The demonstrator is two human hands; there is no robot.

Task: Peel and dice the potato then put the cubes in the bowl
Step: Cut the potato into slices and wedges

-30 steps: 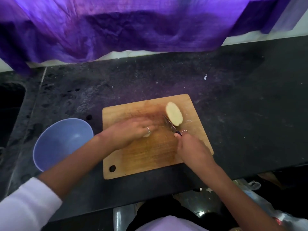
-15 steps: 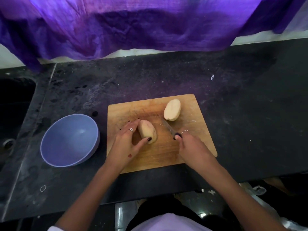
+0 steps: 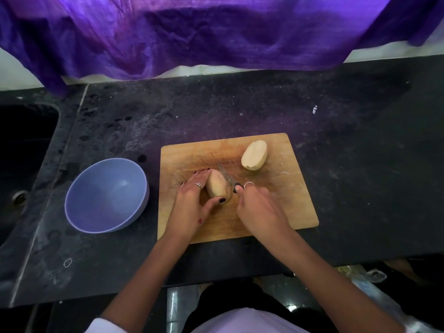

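Observation:
A wooden cutting board lies on the dark counter. One peeled potato half rests in the board's middle, gripped by my left hand between fingers and thumb. My right hand holds a knife whose blade lies against the right side of that half. The other potato half sits alone near the board's far right corner. A blue bowl stands left of the board with nothing inside.
A dark sink lies at the far left. Purple cloth hangs along the back wall. A small ring-shaped band lies on the counter near the front left edge.
My left hand set the potato half in the board's middle and closed around it. The knife blade came left against that half. The far half did not move.

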